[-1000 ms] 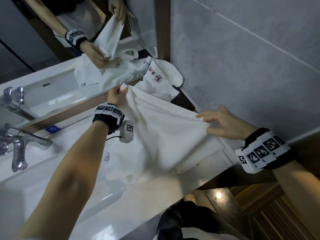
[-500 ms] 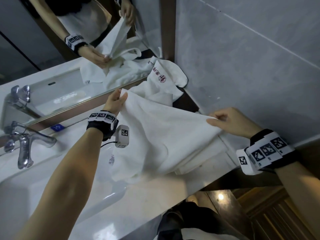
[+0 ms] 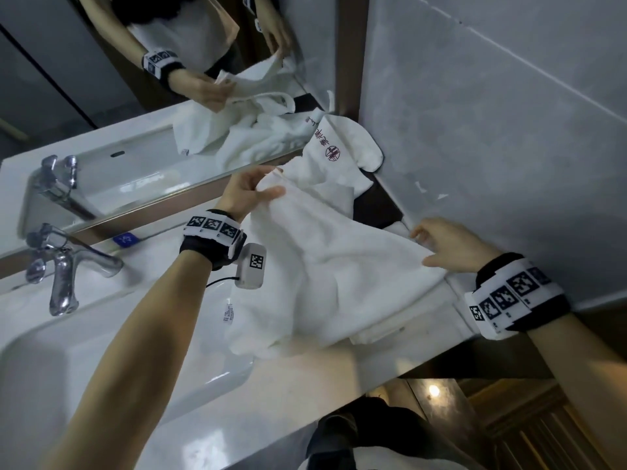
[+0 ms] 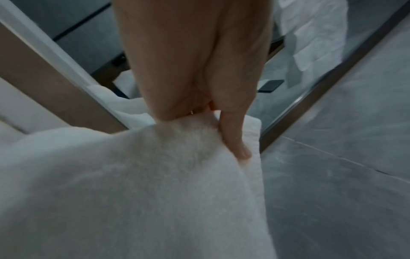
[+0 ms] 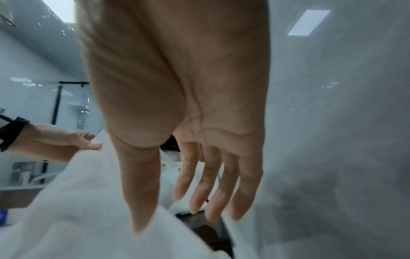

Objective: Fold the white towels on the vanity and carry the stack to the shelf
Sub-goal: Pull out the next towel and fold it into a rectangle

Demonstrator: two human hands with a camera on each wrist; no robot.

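A white towel (image 3: pixel 332 266) is stretched between my hands above the vanity counter (image 3: pixel 339 374). My left hand (image 3: pixel 251 191) pinches its far corner near the mirror; the left wrist view shows the thumb and a finger of this left hand (image 4: pixel 199 105) clamped on the towel (image 4: pixel 133 192). My right hand (image 3: pixel 441 245) is at the right corner by the wall. The right wrist view shows the right hand (image 5: pixel 188 157) with straight fingers, its thumb lying on the towel (image 5: pixel 77 201). A second white towel (image 3: pixel 339 147) with a red logo lies crumpled in the back corner. A folded towel (image 3: pixel 383 330) lies under the held one.
The sink basin (image 3: pixel 101 351) and chrome faucet (image 3: pixel 64 276) are to the left. The mirror (image 3: pixel 101 96) runs along the back, and the grey tiled wall (image 3: pixel 492 130) closes off the right side. A dark tray (image 3: pixel 376 205) sits in the corner under the towels.
My right hand's fingers have straightened out of their pinch on the towel's corner. The left hand keeps its hold, and the towel hangs a little lower.
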